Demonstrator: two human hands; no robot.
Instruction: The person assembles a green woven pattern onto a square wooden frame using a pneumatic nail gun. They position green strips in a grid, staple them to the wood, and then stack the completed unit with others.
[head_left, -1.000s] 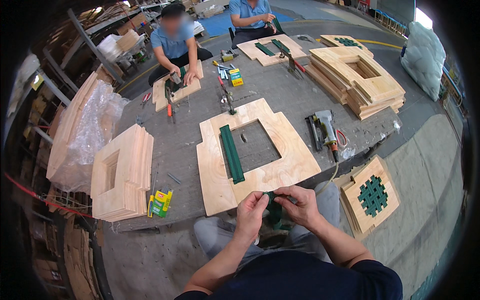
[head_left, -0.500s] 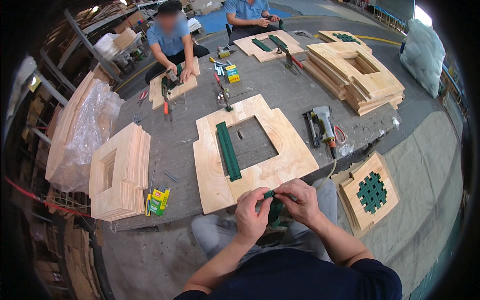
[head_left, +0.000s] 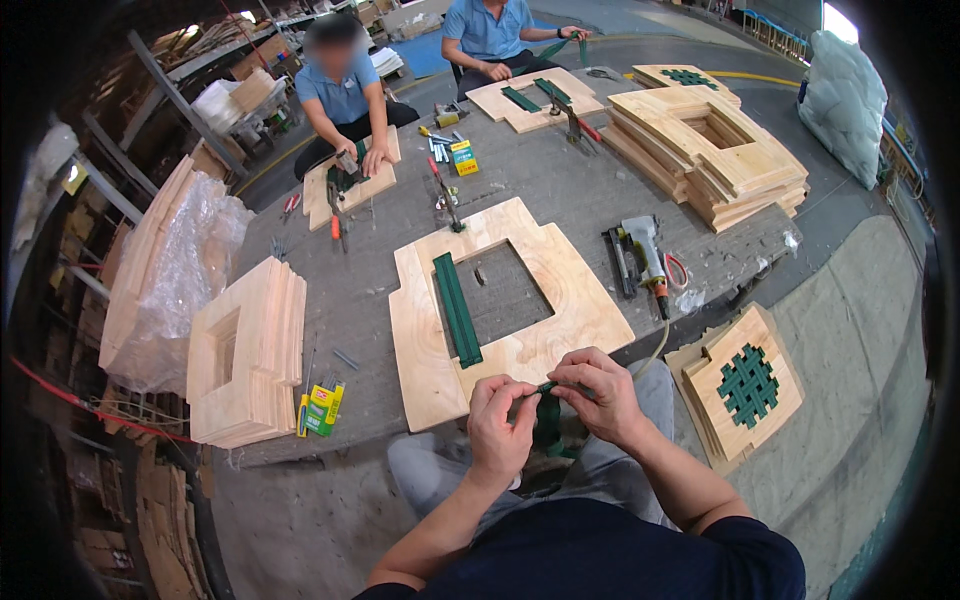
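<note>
Both my hands pinch a green woven strap.

My left hand point(head_left: 497, 425) and right hand point(head_left: 600, 395) grip the green woven strap point(head_left: 547, 418) at lower middle, below the square plywood frame point(head_left: 505, 305). A loose pinch might let it slip.

green-yellow boxes point(head_left: 322, 408) | beside plywood stack point(head_left: 245, 350) || yellow-blue box point(head_left: 463, 157) | far tabletop

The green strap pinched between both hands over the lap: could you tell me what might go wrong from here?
1. The green strap is held only at the fingertips of the left hand and right hand, its free end hanging toward the lap, so it might slip or twist.
2. The plywood frame juts past the table edge near the hands, so a knock could shift it.
3. The staple gun lies close; its hose could snag.
</note>
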